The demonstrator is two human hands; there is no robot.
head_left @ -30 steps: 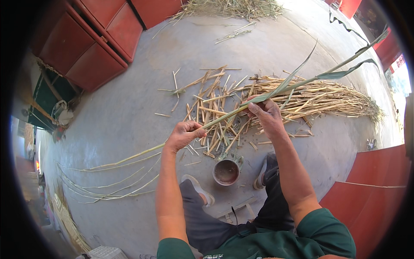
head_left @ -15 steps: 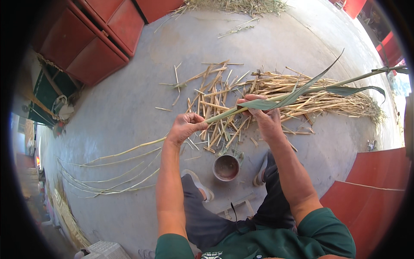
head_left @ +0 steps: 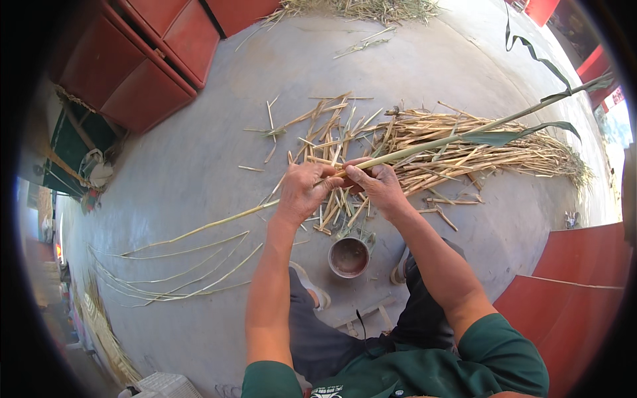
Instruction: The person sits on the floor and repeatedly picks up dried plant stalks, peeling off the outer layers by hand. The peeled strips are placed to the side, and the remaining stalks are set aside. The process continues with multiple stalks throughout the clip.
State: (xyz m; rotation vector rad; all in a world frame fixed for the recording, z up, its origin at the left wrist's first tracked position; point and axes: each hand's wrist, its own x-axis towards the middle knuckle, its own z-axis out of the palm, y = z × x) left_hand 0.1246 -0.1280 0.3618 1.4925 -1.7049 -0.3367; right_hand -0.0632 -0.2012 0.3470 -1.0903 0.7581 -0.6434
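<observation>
A long green, leafy stalk (head_left: 438, 142) runs slantwise in front of me, from the lower left up to the right edge. My left hand (head_left: 306, 191) is closed around it, with a thin pale tail (head_left: 212, 229) trailing out to the left. Close beside it, my right hand (head_left: 377, 184) grips the same stalk, thumb on top. The fingertips of both hands nearly meet, and partly hide the stalk there. Farther right, a long green leaf (head_left: 514, 136) hangs from the stalk, and another curled leaf (head_left: 547, 63) rises near its far end.
Behind the hands lies a heap of dry cut stalks (head_left: 478, 159), with loose short pieces (head_left: 328, 142) to its left. A round bowl (head_left: 348, 257) stands between my feet. Thin stems (head_left: 179, 292) lie at left. Red cabinets (head_left: 142, 86) stand far left; a red panel (head_left: 564, 292) is at right.
My right hand has moved left along the stalk, close to my left hand. The broad leaf that was under its fingers no longer shows there. My left hand has shifted slightly right and up.
</observation>
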